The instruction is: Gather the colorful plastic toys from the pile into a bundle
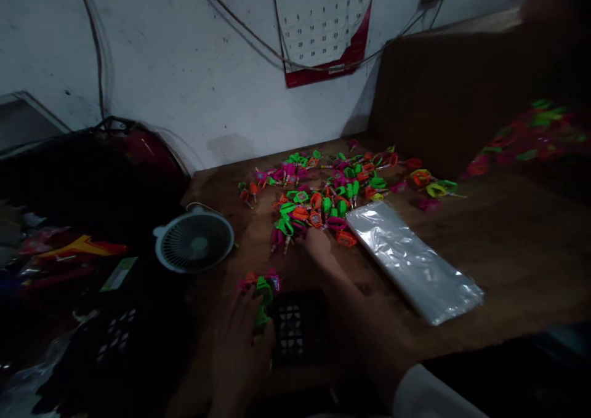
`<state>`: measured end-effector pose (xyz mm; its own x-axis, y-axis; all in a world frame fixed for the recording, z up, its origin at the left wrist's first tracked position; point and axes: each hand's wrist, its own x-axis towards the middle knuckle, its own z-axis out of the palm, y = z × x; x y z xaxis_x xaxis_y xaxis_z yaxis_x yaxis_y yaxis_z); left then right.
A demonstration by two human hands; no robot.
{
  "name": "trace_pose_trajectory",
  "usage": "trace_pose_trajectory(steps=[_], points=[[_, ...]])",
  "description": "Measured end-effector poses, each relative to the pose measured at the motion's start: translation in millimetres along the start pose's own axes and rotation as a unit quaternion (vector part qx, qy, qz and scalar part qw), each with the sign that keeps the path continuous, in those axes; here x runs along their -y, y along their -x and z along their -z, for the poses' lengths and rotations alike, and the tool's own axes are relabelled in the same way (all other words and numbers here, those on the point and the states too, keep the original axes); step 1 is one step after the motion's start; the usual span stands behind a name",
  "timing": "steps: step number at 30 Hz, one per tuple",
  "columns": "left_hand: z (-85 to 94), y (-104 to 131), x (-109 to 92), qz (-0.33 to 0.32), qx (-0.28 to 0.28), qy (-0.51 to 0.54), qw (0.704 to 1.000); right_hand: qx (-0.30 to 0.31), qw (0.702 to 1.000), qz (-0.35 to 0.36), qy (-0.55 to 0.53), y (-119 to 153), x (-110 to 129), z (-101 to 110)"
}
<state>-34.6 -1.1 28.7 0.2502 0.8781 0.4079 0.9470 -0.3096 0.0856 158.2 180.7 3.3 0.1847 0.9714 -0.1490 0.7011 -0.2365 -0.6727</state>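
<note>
A pile of small neon toy scissors (330, 190), green, orange and pink, lies spread over the far part of the wooden table (508, 245). My right hand (317, 244) reaches into the near edge of that pile, fingers touching the pieces. My left hand (240, 338) is closer to me and grips a small bunch of green, pink and orange scissors (262, 285). A stack of clear plastic bags (410, 261) lies just right of my right hand.
A small round white fan (194, 241) lies face up at the left. A dark gridded tray (298, 332) sits between my hands. Dark clutter and colourful packaging fill the left side. A brown box (443, 98) with more neon pieces stands at the back right. A calendar hangs on the wall.
</note>
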Motion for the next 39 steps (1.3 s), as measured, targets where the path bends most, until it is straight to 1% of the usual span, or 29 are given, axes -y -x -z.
trace_pose_trajectory(steps=[2,4,5,7,8,10,11,12,13,14,15,16,18,20,22,24,26,28,30,33,37,39], points=[[0.5,0,-1,0.002,-0.001,0.004,1.0,0.002,1.0,0.018,-0.026,2,-12,8],[1.3,0,-2,0.01,0.004,0.015,1.0,0.008,0.997,0.044,-0.056,13,-27,16],[1.7,0,-3,0.013,0.007,0.02,1.0,0.014,0.995,0.059,-0.078,22,-35,19],[2.1,0,-3,0.019,0.008,0.027,0.999,0.045,0.982,0.082,-0.162,48,-47,19],[2.2,-1,-4,0.02,0.008,0.028,0.999,0.072,0.969,0.088,-0.219,65,-51,15],[2.4,-1,-4,0.022,0.009,0.027,0.999,0.151,0.926,0.086,-0.334,100,-54,2],[2.5,-2,-5,0.025,0.01,0.026,0.999,0.196,0.904,0.077,-0.372,117,-52,-7],[2.6,-2,-5,0.025,0.008,0.024,0.999,0.231,0.888,0.062,-0.393,132,-50,-16],[2.7,-2,-6,0.026,0.005,0.022,0.999,0.243,0.882,0.048,-0.402,144,-46,-25],[2.7,-2,-7,0.028,0.001,0.018,0.999,0.23,0.886,0.037,-0.4,153,-42,-33],[2.7,-2,-8,0.03,-0.004,0.012,0.999,0.197,0.9,0.033,-0.388,159,-37,-41],[2.5,-2,-9,0.032,-0.009,0.006,0.999,0.152,0.917,0.04,-0.366,163,-33,-47],[1.9,-2,-11,0.034,-0.016,-0.006,0.999,0.071,0.95,0.08,-0.294,166,-27,-57],[1.0,-1,-12,0.036,-0.02,-0.011,0.999,0.032,0.972,0.121,-0.2,165,-24,-64],[0.1,-1,-12,0.037,-0.021,-0.014,0.999,0.014,0.983,0.148,-0.111,165,-24,-71],[-0.4,0,-12,0.034,-0.018,-0.018,0.999,0.009,0.984,0.17,-0.056,165,-25,-76],[-0.3,0,-11,0.025,-0.016,-0.021,0.999,0.009,0.981,0.19,-0.035,167,-26,-79],[0.4,-1,-10,0.02,-0.015,-0.021,0.999,0.005,0.979,0.199,-0.047,167,-28,-80],[1.0,-1,-9,0.018,-0.014,-0.019,1.0,0.002,0.974,0.209,-0.085,167,-31,-79],[0.5,0,-9,0.018,-0.013,-0.015,1.0,0.016,0.966,0.229,-0.118,164,-32,-73],[0.7,1,-10,0.025,-0.01,-0.011,1.0,0.049,0.973,0.212,-0.083,161,-29,-67],[4.7,-3,-10,0.03,0.004,-0.003,1.0,0.054,0.975,0.201,-0.073,163,-28,-67]])
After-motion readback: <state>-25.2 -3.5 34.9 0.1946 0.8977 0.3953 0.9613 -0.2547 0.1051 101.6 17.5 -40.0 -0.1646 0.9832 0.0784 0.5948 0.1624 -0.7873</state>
